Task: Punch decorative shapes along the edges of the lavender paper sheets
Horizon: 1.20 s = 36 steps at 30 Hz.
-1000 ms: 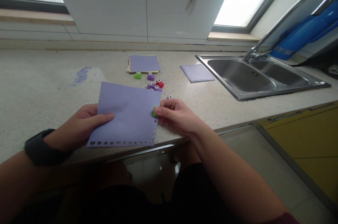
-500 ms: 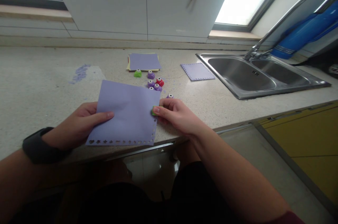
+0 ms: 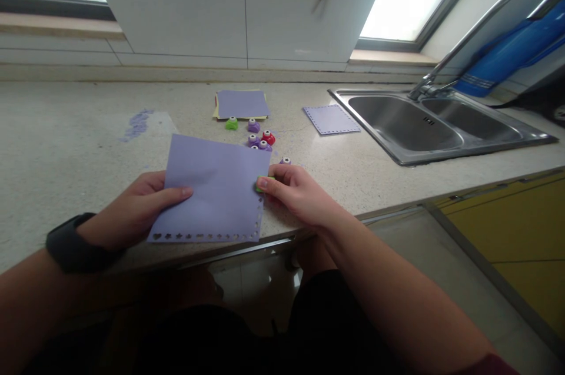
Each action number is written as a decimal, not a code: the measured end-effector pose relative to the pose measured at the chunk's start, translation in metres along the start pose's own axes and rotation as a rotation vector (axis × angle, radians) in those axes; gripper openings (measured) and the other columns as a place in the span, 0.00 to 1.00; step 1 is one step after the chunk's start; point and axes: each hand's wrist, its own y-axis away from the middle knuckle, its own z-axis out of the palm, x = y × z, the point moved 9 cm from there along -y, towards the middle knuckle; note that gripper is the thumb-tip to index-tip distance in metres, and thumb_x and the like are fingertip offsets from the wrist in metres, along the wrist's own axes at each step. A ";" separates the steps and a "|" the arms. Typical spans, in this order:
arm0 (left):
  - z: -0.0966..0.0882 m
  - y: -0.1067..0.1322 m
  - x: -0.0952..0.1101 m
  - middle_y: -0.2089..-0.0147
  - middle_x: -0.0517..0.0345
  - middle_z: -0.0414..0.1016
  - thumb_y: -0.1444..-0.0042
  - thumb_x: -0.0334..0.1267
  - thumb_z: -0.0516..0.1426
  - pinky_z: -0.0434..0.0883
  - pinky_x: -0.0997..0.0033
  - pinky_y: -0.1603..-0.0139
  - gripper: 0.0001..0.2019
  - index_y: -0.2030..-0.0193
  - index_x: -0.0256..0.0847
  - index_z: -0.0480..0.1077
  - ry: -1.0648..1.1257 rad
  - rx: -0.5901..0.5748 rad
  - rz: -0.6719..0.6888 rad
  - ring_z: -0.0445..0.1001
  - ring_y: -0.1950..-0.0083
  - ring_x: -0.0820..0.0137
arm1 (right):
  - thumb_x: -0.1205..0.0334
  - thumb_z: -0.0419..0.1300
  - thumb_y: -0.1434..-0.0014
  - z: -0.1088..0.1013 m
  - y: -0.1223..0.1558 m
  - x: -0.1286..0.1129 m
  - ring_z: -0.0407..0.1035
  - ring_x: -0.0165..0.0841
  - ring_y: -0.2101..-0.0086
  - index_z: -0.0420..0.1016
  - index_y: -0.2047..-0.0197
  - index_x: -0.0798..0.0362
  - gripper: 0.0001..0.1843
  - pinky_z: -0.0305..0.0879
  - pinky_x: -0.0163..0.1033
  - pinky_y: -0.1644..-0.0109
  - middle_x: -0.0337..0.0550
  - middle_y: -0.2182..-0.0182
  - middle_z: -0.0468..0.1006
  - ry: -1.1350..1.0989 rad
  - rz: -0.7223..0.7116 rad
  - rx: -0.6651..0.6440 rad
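My left hand (image 3: 150, 201) grips the left side of a purple sheet of paper (image 3: 212, 186), thumb on top and fingers hidden beneath. Small shaped holes run along the sheet's near edge and up the lower part of its right edge. At that right edge my right hand (image 3: 291, 189) is closed on a green craft punch (image 3: 261, 183), its thumb pressing on it; most of the punch is covered by the thumb and fingers. Just beyond the sheet stand several small punches, among them a red one (image 3: 268, 138), a purple one (image 3: 253, 125) and a green one (image 3: 232, 123).
A stack of purple and yellow paper (image 3: 242, 104) lies near the wall. Right of it, purple sheets with punched borders (image 3: 332, 119) rest beside the steel sink (image 3: 397, 158). Purple paper bits (image 3: 138, 125) are scattered on the counter (image 3: 66, 151) at left.
The sheet, both hands and the green punch appear shifted very slightly to the right, along with the whole view. Both holds stay the same.
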 end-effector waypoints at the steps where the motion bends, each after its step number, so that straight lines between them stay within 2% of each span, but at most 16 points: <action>1: 0.000 0.000 0.001 0.72 0.55 0.85 0.55 0.39 0.71 0.77 0.73 0.78 0.14 0.60 0.39 0.83 0.001 0.003 0.003 0.79 0.76 0.67 | 0.45 0.61 0.36 0.000 0.000 0.000 0.58 0.29 0.75 0.67 0.72 0.53 0.21 0.53 0.36 0.72 0.36 0.76 0.65 -0.009 0.002 -0.003; 7: -0.003 0.001 0.000 0.71 0.56 0.84 0.53 0.37 0.70 0.76 0.75 0.77 0.13 0.59 0.38 0.82 0.014 0.019 0.005 0.78 0.76 0.68 | 0.42 0.62 0.38 0.000 0.004 0.001 0.59 0.28 0.76 0.68 0.71 0.52 0.22 0.55 0.35 0.72 0.36 0.77 0.67 -0.103 0.024 -0.022; 12: -0.007 -0.002 -0.003 0.69 0.56 0.85 0.51 0.38 0.70 0.76 0.74 0.75 0.12 0.59 0.39 0.82 0.023 0.033 0.017 0.79 0.74 0.68 | 0.42 0.65 0.41 -0.005 0.004 0.012 0.64 0.27 0.76 0.72 0.66 0.53 0.21 0.62 0.35 0.72 0.36 0.74 0.70 -0.319 0.075 0.037; 17: -0.004 -0.003 0.000 0.71 0.57 0.84 0.55 0.39 0.72 0.77 0.74 0.75 0.12 0.62 0.43 0.83 0.064 0.019 0.048 0.79 0.74 0.67 | 0.42 0.64 0.40 -0.014 0.007 0.016 0.68 0.28 0.75 0.75 0.62 0.53 0.20 0.66 0.37 0.70 0.40 0.70 0.74 -0.340 0.070 0.080; 21: -0.002 -0.002 0.001 0.73 0.58 0.83 0.58 0.40 0.74 0.77 0.74 0.76 0.12 0.65 0.45 0.83 0.088 0.016 0.050 0.78 0.75 0.67 | 0.43 0.61 0.37 -0.034 0.015 0.014 0.68 0.30 0.74 0.77 0.57 0.52 0.20 0.65 0.38 0.68 0.40 0.70 0.76 -0.188 0.070 0.159; 27: -0.002 -0.002 0.001 0.71 0.57 0.84 0.54 0.41 0.72 0.78 0.73 0.73 0.12 0.62 0.45 0.83 0.068 -0.005 0.085 0.79 0.73 0.66 | 0.44 0.61 0.37 -0.075 0.030 0.000 0.69 0.36 0.66 0.81 0.57 0.50 0.18 0.63 0.42 0.61 0.44 0.64 0.80 0.311 -0.019 0.364; 31: -0.002 -0.003 0.002 0.69 0.55 0.85 0.52 0.42 0.71 0.78 0.72 0.75 0.12 0.60 0.44 0.83 0.022 -0.016 0.110 0.79 0.73 0.65 | 0.48 0.59 0.34 -0.079 0.033 -0.005 0.71 0.41 0.59 0.81 0.57 0.49 0.16 0.63 0.46 0.54 0.46 0.62 0.80 0.554 -0.074 0.401; 36: 0.003 -0.003 0.004 0.65 0.52 0.86 0.49 0.42 0.70 0.80 0.66 0.68 0.15 0.54 0.44 0.82 -0.021 -0.050 0.125 0.82 0.69 0.61 | 0.49 0.59 0.34 -0.070 0.033 -0.006 0.70 0.44 0.54 0.82 0.57 0.47 0.14 0.62 0.50 0.46 0.47 0.59 0.80 0.699 -0.125 0.395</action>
